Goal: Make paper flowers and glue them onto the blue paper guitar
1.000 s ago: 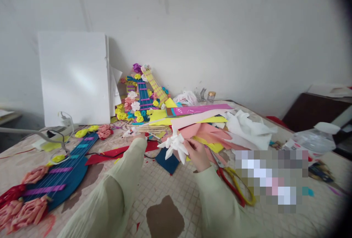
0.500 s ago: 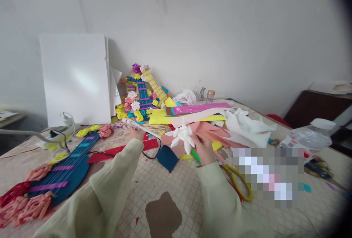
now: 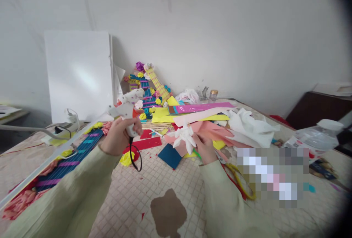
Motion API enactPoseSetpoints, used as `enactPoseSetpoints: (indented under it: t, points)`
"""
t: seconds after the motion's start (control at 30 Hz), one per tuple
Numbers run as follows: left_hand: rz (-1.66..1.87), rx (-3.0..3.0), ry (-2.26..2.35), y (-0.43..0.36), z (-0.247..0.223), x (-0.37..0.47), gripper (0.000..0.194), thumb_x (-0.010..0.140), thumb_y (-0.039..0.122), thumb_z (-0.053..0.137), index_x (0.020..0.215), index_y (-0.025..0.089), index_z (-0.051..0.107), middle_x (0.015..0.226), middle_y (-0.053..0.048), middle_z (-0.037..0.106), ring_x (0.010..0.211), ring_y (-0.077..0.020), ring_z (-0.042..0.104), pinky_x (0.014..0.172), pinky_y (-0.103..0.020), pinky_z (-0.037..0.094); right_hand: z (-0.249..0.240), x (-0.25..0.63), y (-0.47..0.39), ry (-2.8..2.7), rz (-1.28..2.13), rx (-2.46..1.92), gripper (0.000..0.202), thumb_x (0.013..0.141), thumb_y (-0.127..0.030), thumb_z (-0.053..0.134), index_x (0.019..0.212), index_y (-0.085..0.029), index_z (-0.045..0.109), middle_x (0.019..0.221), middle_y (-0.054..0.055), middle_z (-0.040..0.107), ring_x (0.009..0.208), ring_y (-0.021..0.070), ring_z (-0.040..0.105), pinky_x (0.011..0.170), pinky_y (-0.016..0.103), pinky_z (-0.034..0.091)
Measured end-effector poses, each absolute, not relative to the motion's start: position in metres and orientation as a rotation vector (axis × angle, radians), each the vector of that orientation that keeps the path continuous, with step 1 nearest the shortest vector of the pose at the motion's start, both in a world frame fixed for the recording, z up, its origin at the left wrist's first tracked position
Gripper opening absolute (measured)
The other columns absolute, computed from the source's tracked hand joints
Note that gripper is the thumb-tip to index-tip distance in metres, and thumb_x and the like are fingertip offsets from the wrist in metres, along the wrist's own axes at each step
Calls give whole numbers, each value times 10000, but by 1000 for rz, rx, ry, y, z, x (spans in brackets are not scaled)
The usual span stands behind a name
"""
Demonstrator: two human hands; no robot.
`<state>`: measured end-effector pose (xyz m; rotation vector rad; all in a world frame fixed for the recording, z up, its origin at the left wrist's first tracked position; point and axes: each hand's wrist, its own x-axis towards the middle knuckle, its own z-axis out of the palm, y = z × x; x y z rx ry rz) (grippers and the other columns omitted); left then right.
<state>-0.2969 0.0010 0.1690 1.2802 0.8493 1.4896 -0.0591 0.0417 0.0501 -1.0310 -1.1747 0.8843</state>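
My left hand [image 3: 117,135] is wrapped around the handle of a white glue gun [image 3: 125,109], raised above the table. A long translucent glue stick [image 3: 52,161] runs from the gun down to the lower left, passing in front of a blue paper guitar [image 3: 90,146]. The gun's black cord [image 3: 132,159] loops below the hand. In my right hand [image 3: 206,150], fingers and thumb pinch a white paper flower [image 3: 183,139] with pointed petals. A bit of green [image 3: 197,153] shows beneath the flower, by the fingers.
Coloured crepe paper [image 3: 198,111] and a blue square [image 3: 171,156] lie around the hands. Decorated paper guitars [image 3: 156,82] lean at the back wall. White boards [image 3: 78,76] stand left. On the right are a yellow ring [image 3: 239,179], a plastic jug [image 3: 315,139] and a pixelated patch.
My left hand has lifted the glue gun and turned it, so its glue stick now points down to the left. My right hand still holds the flower in nearly the same place.
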Motion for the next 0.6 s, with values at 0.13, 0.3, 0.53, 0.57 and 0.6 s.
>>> enactPoseSetpoints:
  t: [0.13,0.3,0.53,0.57,0.6]
  points:
    - [1299,1371,924,-28,131,-299,149,684,244,524,586,131,529,445,14,442,433,-102,428,442,-241,354,51,-71,35,-1238,945,-1047,308,690,-392,509,788,-115,603,667,37,568,544,111,479,445,194,384]
    - [1272,1360,1080,-41,89,-288,207,721,285,502,866,138,524,363,72,386,335,-80,368,379,-212,306,53,-87,27,-1213,1087,-1081,303,692,-399,500,795,-131,595,560,-10,503,417,64,393,349,163,304]
    - [1223,1449,1343,-47,66,-275,225,669,340,522,799,164,575,350,63,379,321,-84,353,360,-207,286,53,-96,21,-1262,1116,-1052,301,701,-401,503,758,-117,584,462,-49,399,341,37,293,294,157,222]
    - [1202,1474,1388,-48,65,-275,216,654,334,536,781,168,593,348,61,377,319,-86,353,358,-209,285,53,-97,20,-1268,1119,-1056,308,700,-405,503,758,-114,584,465,-46,400,343,38,294,292,157,224]
    - [1171,1511,1406,-50,66,-276,208,639,323,550,772,174,607,357,54,394,327,-93,370,361,-212,293,53,-98,19,-1269,1129,-1060,316,699,-412,504,755,-112,583,465,-44,399,343,38,295,290,158,225]
